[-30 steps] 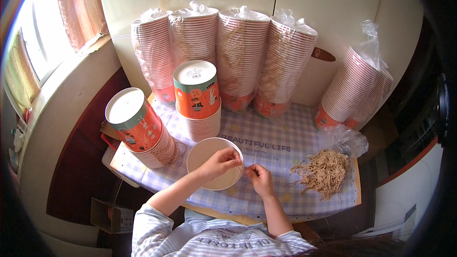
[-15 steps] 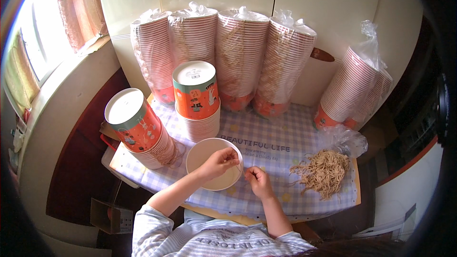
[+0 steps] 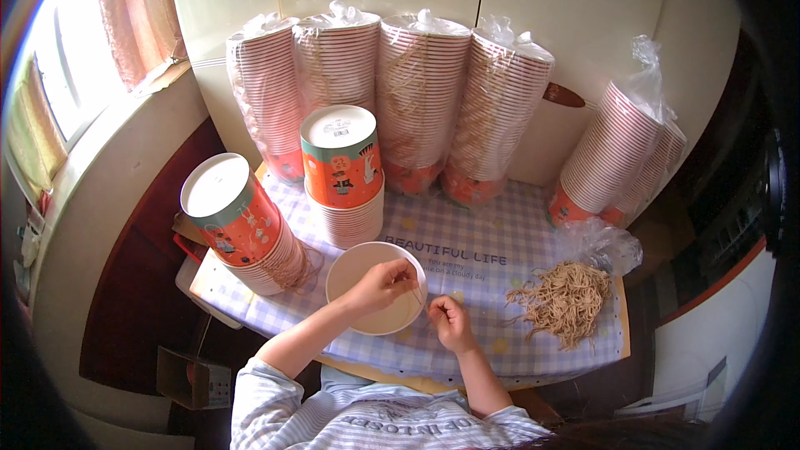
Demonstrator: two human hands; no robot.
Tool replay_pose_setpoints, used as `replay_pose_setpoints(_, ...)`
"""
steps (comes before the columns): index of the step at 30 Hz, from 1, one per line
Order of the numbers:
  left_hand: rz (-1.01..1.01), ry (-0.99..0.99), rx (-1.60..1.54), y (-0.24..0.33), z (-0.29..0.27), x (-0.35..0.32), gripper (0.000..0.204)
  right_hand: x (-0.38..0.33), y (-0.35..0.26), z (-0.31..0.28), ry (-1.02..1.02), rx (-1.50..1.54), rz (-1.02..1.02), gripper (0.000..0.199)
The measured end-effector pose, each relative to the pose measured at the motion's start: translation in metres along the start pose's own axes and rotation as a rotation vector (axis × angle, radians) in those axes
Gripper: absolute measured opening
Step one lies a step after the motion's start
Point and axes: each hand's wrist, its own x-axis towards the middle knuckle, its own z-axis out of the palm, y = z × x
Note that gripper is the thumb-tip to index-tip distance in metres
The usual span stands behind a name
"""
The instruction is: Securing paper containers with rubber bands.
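Note:
A white-lined paper bucket stands mouth up at the table's near edge, its inside facing me. My left hand reaches over its mouth, thumb and fingers pinched on a thin cord that is barely visible. My right hand is closed just outside the right rim, fingertips together at the lower end of that cord. The fingers hide most of the cord, and I cannot tell whether it passes through the bucket's wall. To the right lies a loose heap of tan cords.
Upside-down orange and green bucket stacks stand at the left and behind the bucket. Tan cords hang beside the left stack. Tall plastic-wrapped stacks line the back; more wrapped stacks lean at right. A checked cloth covers the table.
Both hands stay almost in place over and beside the bucket. The right hand has shifted very slightly, its fingers still closed. The view has moved a touch.

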Motion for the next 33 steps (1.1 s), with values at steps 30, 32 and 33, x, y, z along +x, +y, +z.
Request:
replay_pose_setpoints(30,0.526,0.236,1.218,-0.007,-0.005,-0.039,0.024,-0.074,0.010,0.013,-0.197,0.234,0.494,0.017)
replay_pose_setpoints(32,0.521,0.439,1.169,-0.009,0.002,-0.039,0.023,-0.076,0.013,0.021,-0.216,0.249,0.499,0.015)
replay_pose_setpoints(33,0.517,0.436,1.170,-0.011,0.007,-0.042,0.023,-0.076,0.014,0.022,-0.215,0.253,0.502,0.015)
